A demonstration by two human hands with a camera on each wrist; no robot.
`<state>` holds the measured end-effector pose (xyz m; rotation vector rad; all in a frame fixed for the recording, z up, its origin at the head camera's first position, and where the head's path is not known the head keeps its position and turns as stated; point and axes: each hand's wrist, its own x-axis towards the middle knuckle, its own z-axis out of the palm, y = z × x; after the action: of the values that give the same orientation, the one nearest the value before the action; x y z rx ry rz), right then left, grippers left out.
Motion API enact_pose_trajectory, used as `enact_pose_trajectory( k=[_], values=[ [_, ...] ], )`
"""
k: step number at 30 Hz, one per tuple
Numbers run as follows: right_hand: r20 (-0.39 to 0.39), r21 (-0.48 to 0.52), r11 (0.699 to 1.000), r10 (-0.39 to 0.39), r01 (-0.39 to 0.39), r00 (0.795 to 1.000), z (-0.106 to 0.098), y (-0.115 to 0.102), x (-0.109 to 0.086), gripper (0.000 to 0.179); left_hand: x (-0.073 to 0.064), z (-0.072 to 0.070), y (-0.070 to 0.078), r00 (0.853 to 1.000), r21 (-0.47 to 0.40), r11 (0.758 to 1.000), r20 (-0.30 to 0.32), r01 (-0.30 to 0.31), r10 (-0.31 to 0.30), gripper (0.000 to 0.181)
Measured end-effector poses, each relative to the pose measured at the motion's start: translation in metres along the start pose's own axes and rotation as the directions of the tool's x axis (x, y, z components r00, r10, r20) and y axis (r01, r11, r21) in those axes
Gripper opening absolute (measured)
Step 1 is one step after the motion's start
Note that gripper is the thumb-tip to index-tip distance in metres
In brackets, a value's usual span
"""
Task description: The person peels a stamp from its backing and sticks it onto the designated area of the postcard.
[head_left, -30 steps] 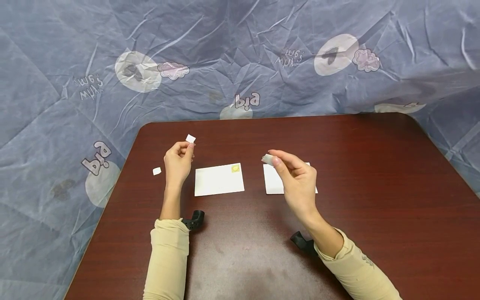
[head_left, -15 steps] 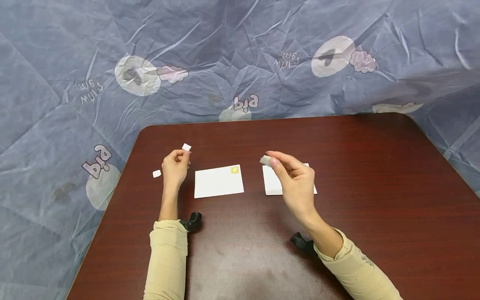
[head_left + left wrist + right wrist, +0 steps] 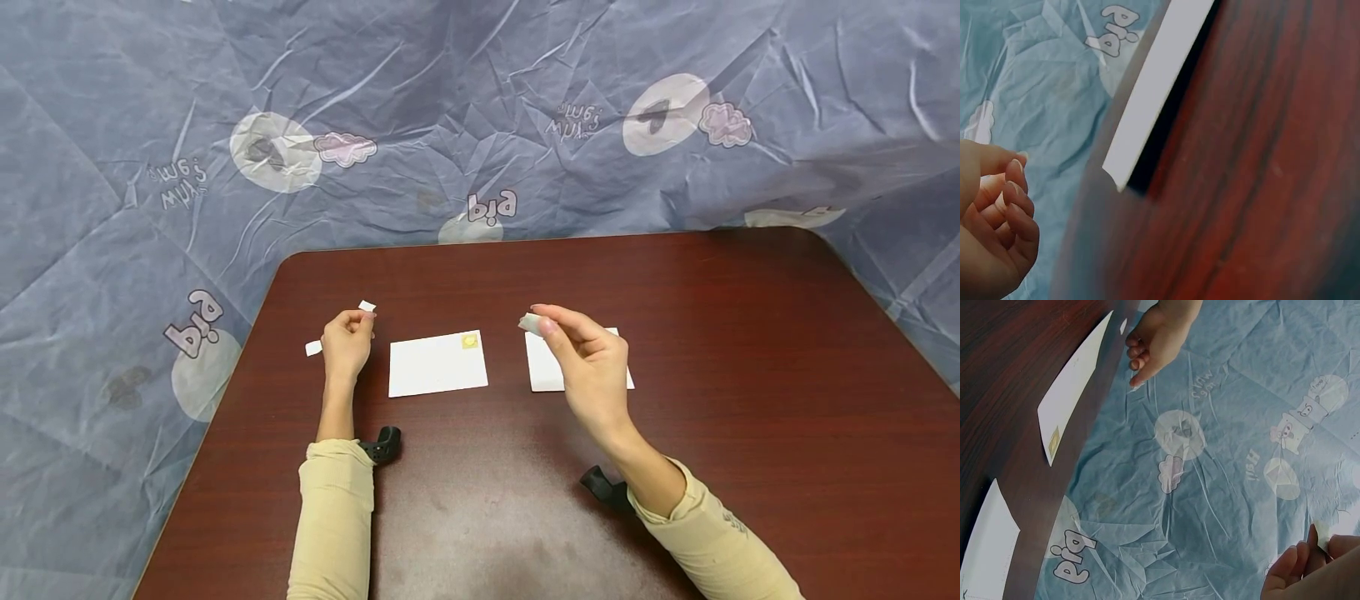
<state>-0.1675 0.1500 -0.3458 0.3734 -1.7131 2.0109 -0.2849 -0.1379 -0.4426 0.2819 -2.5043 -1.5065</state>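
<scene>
In the head view my left hand [image 3: 346, 346] pinches a small white paper square [image 3: 367, 306] between thumb and fingertips, above the table's left side. My right hand [image 3: 597, 367] holds up a small pale stamp-like piece [image 3: 531, 323] between thumb and forefinger; the right wrist view shows this piece [image 3: 1322, 539] as thin and slightly bent. Between the hands lies a white envelope [image 3: 431, 368] with a yellow stamp [image 3: 469, 341] at its upper right corner. Behind my right hand is another white envelope [image 3: 546, 372], partly hidden, so its upper right corner cannot be made out.
A second small white paper piece [image 3: 313, 348] lies on the brown table [image 3: 712, 333], just left of my left hand. Black wrist mounts [image 3: 382, 446] sit on both forearms. A blue printed sheet [image 3: 420, 100] hangs behind the table.
My left hand has come down and slightly left with the white paper square, closer to the loose piece. The right hand stays almost still; the head view has tilted slightly.
</scene>
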Motion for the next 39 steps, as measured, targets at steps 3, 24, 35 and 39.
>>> enact_pose_trajectory(
  k=[3,24,35,39],
  values=[
    [-0.002,-0.011,1.0,0.005,-0.005,1.0,0.0,0.0,0.0,0.017,0.0,0.001,-0.002,1.0,-0.001,1.0,-0.007,0.006,-0.006,0.02],
    [0.006,-0.013,1.0,0.008,-0.008,1.0,0.0,0.0,-0.001,0.017,0.001,0.0,-0.014,0.997,-0.003,0.997,0.024,0.073,-0.073,0.021],
    [0.006,-0.004,1.0,0.011,-0.011,1.0,0.0,0.0,0.0,0.018,0.001,-0.003,-0.004,0.998,0.005,0.998,-0.005,0.061,-0.061,0.023],
    [0.011,0.0,1.0,0.016,-0.016,1.0,0.0,0.0,-0.001,0.017,-0.004,-0.003,0.016,1.0,0.009,1.0,-0.015,-0.008,0.008,0.025]
  ],
)
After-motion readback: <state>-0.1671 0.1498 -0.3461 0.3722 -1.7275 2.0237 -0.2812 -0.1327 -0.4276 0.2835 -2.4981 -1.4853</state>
